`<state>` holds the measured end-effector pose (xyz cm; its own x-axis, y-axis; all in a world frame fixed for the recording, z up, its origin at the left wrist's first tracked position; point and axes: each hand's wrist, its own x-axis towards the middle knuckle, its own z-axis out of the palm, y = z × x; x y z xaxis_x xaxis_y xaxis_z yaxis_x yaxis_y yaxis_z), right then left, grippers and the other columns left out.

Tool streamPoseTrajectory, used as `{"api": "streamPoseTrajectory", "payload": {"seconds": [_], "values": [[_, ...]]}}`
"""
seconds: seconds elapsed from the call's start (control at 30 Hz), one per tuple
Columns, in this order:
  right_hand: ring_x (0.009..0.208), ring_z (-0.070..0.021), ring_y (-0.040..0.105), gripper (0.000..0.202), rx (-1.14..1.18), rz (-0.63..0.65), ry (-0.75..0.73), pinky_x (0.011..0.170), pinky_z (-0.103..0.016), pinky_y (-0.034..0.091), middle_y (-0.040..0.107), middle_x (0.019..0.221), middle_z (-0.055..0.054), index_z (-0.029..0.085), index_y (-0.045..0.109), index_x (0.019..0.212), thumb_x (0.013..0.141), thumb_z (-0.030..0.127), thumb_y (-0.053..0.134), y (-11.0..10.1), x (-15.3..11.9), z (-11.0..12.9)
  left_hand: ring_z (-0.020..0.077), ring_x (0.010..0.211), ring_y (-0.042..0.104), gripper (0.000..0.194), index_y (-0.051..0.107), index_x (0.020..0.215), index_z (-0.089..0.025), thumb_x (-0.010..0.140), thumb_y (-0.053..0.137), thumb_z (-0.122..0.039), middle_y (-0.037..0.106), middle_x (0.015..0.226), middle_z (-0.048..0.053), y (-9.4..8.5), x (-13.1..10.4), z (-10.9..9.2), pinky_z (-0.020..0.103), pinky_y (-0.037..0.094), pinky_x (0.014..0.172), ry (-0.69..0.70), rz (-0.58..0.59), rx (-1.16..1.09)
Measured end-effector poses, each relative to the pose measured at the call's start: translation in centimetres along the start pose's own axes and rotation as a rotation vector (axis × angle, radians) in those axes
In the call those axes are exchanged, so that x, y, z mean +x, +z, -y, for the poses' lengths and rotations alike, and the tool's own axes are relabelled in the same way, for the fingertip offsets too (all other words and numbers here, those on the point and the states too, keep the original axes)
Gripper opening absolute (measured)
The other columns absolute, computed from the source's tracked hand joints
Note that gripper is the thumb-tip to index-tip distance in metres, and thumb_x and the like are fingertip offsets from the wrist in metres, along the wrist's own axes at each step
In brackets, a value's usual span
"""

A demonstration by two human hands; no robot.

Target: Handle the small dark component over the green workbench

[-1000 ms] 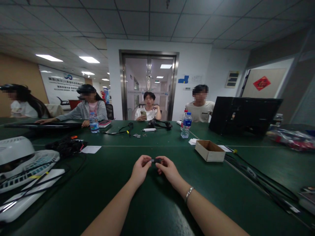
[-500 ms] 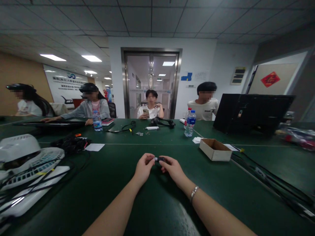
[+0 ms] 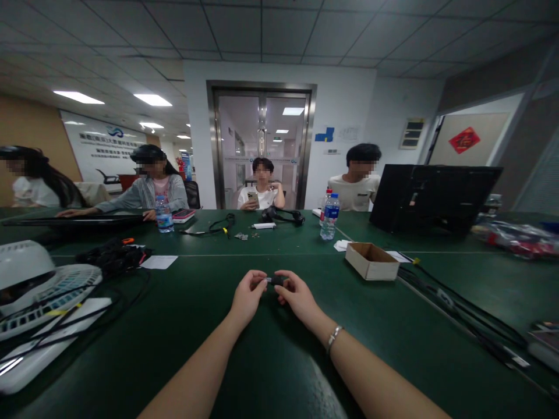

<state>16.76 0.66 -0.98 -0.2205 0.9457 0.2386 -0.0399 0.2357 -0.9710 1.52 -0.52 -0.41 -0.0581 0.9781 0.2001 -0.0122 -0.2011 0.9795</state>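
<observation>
Over the green table (image 3: 174, 326), both of my hands pinch a small black object with a silvery end (image 3: 276, 280). My left hand (image 3: 248, 295) has thumb and fingertips closed at the silvery left end. Around the dark right end, the thumb and fingers of my right hand (image 3: 297, 294) are closed, the index finger bent over the top. The object lies roughly level between the fingertips. Its exact kind is too small to make out, and the fingers cover both of its ends.
An open cardboard box (image 3: 371, 262) sits to the right, beside black cables (image 3: 458, 314). Bottles (image 3: 329, 218) and a monitor (image 3: 432, 198) stand farther back. At left are a white fan (image 3: 52, 291) and a paper sheet (image 3: 159, 262). Several people sit across the table.
The view has turned slightly right, so things appear farther left. My right fingers have shifted on the black object, and more of its dark part shows between my hands.
</observation>
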Motion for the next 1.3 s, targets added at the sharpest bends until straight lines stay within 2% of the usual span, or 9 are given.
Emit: {"api": "streamPoseTrajectory", "payload": {"seconds": [0.17, 0.3, 0.57, 0.73, 0.93, 1.07, 1.17, 1.3], "values": [[0.055, -0.012, 0.054, 0.038, -0.013, -0.007, 0.014, 0.049, -0.022, 0.045, 0.046, 0.064, 0.006, 0.019, 0.058, 0.103, 0.067, 0.03, 0.064, 0.02, -0.05, 0.09, 0.0167, 0.078, 0.057, 0.052, 0.055, 0.093, -0.017, 0.062, 0.066, -0.058, 0.061, 0.088, 0.006, -0.04, 0.01, 0.17, 0.024, 0.042, 0.064, -0.024, 0.007, -0.004], [0.054, -0.0114, 0.052, 0.036, -0.037, 0.008, -0.004, 0.048, -0.022, 0.044, 0.047, 0.063, 0.006, 0.018, 0.058, 0.102, 0.068, 0.03, 0.064, 0.06, -0.08, 0.15, 0.0183, 0.079, 0.059, 0.051, 0.058, 0.094, -0.016, 0.066, 0.063, -0.059, 0.062, 0.088, 0.008, -0.09, -0.06, 0.2, 0.025, 0.043, 0.064, -0.057, 0.056, 0.032], [0.052, -0.0107, 0.052, 0.039, 0.004, 0.026, 0.055, 0.048, -0.022, 0.043, 0.057, 0.065, 0.002, 0.014, 0.059, 0.1, 0.069, 0.037, 0.065, 0.0, 0.18, 0.09, 0.0165, 0.078, 0.057, 0.044, 0.059, 0.091, -0.018, 0.068, 0.063, -0.055, 0.061, 0.083, 0.005, -0.09, -0.01, 0.4, 0.024, 0.042, 0.067, 0.027, 0.09, 0.047], [0.05, -0.0101, 0.05, 0.04, -0.016, 0.014, 0.062, 0.048, -0.021, 0.042, 0.056, 0.062, 0.002, 0.014, 0.06, 0.099, 0.071, 0.041, 0.065, 0.07, 0.11, 0.41, 0.0166, 0.078, 0.057, 0.038, 0.059, 0.092, -0.019, 0.07, 0.063, -0.049, 0.061, 0.082, 0.004, -0.12, 0.05, 0.69, 0.025, 0.043, 0.069, 0.058, 0.1, 0.037], [0.05, -0.0104, 0.05, 0.044, -0.014, 0.027, 0.063, 0.047, -0.022, 0.041, 0.056, 0.061, 0.002, 0.013, 0.059, 0.1, 0.07, 0.044, 0.065, 0.07, 0.06, 0.62, 0.0179, 0.087, 0.059, 0.031, 0.057, 0.092, -0.02, 0.072, 0.064, -0.043, 0.062, 0.089, 0.004, -0.07, -0.04, 0.63, 0.027, 0.044, 0.08, 0.086, 0.124, 0.01], [0.05, -0.0106, 0.05, 0.044, -0.018, 0.019, 0.054, 0.048, -0.022, 0.042, 0.056, 0.063, 0.002, 0.012, 0.058, 0.101, 0.071, 0.044, 0.065, 0.05, 0.09, 0.48, 0.0178, 0.085, 0.059, 0.039, 0.056, 0.099, -0.019, 0.07, 0.066, -0.044, 0.062, 0.089, 0.006, -0.02, 0.02, 0.85, 0.028, 0.045, 0.078, 0.073, 0.082, 0.015], [0.052, -0.0106, 0.051, 0.042, -0.022, 0.009, 0.051, 0.048, -0.021, 0.043, 0.057, 0.064, 0.001, 0.012, 0.057, 0.104, 0.074, 0.041, 0.063, 0.03, 0.05, 0.36, 0.0161, 0.076, 0.058, 0.047, 0.054, 0.102, -0.019, 0.069, 0.066, -0.051, 0.061, 0.084, 0.004, -0.07, 0.09, 0.84, 0.026, 0.045, 0.069, 0.023, 0.029, 0.016], [0.053, -0.0105, 0.052, 0.04, -0.036, 0.015, 0.06, 0.049, -0.021, 0.043, 0.057, 0.065, 0.001, 0.013, 0.057, 0.105, 0.075, 0.04, 0.061, 0.02, 0.0, 0.34, 0.015, 0.069, 0.055, 0.051, 0.057, 0.091, -0.017, 0.066, 0.061, -0.061, 0.059, 0.078, 0.004, -0.26, 0.2, 0.53, 0.025, 0.043, 0.061, -0.019, -0.025, 0.028]]}}
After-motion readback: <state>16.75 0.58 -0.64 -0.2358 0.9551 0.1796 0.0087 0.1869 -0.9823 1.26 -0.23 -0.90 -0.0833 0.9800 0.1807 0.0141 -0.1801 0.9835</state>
